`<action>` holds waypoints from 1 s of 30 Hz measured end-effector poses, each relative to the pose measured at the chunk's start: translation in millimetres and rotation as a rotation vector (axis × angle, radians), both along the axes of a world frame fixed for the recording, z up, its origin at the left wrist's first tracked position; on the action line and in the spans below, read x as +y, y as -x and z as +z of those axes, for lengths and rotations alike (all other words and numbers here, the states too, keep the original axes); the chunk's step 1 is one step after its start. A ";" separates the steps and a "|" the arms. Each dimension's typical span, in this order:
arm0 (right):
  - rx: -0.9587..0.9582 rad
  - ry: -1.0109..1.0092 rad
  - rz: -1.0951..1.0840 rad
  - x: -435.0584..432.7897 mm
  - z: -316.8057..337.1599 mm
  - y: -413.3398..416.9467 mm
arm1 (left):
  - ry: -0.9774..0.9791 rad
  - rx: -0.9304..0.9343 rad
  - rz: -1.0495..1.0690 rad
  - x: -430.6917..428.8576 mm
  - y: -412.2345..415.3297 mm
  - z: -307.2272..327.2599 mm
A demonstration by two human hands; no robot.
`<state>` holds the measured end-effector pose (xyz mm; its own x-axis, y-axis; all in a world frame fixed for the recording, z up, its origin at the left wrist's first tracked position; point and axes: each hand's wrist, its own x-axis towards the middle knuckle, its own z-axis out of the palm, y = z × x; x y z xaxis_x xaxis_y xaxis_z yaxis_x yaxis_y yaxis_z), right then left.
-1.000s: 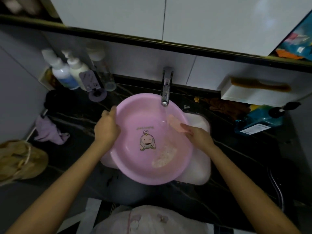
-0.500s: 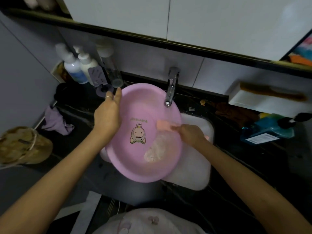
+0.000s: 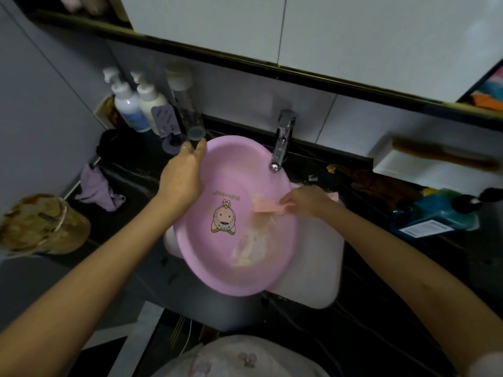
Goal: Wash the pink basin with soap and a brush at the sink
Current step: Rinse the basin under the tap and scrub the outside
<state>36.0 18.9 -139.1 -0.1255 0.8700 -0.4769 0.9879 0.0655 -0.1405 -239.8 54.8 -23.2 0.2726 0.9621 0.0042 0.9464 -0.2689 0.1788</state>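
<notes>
At the far left a woven straw basket (image 3: 40, 224) lay on its side, and just right of it a crumpled purple cloth (image 3: 99, 187) sat on the dark tabletop (image 3: 136, 172). Behind the cloth, against the wall, stood two white pump bottles (image 3: 128, 104) and a clear bottle (image 3: 187, 112).

The left hand (image 3: 182, 178), a ring on one finger, gripped the far left rim of the pink basin (image 3: 236, 268), with the fingers curled over the edge near the clear bottle's base. The basin was tilted, its raised side under that hand. Its lower edge hung over the white sink (image 3: 318, 268). A cartoon figure (image 3: 223, 220) was printed on the basin's floor, just below the left hand's wrist. To the figure's right, a patch of pale foam (image 3: 250, 246) spread down the inner wall.

The chrome faucet (image 3: 283, 140) stood over the basin's far right rim. Below its spout the right hand (image 3: 307, 201) reached in across the right rim and pinched a pink brush (image 3: 269, 206) by one end, the brush lying against the inner surface just above the foam. The two hands were on opposite sides of the basin, with the figure between them.

Further right a white wall tray (image 3: 408, 170) carried a brown comb (image 3: 441, 155). Beneath it a blue packet (image 3: 435, 217) lay on the tabletop.
</notes>
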 end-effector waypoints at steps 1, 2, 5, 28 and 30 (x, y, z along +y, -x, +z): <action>-0.059 -0.061 0.071 0.0 0.4 2.8 | -0.002 0.000 0.004 -0.5 -0.5 0.4; -0.099 -0.093 0.129 -0.4 -1.8 7.1 | -0.003 -0.002 0.006 -1.0 -1.1 0.9; -0.136 -0.029 0.263 -9.3 -22.1 26.0 | -0.015 -0.010 0.004 -2.4 -3.1 1.7; 0.049 -0.195 -0.051 14.9 -20.6 21.2 | -0.016 -0.011 0.019 -4.8 -2.9 0.9; 0.013 -0.258 -0.082 12.2 -21.3 23.7 | -0.014 -0.012 0.019 -4.2 -2.2 0.7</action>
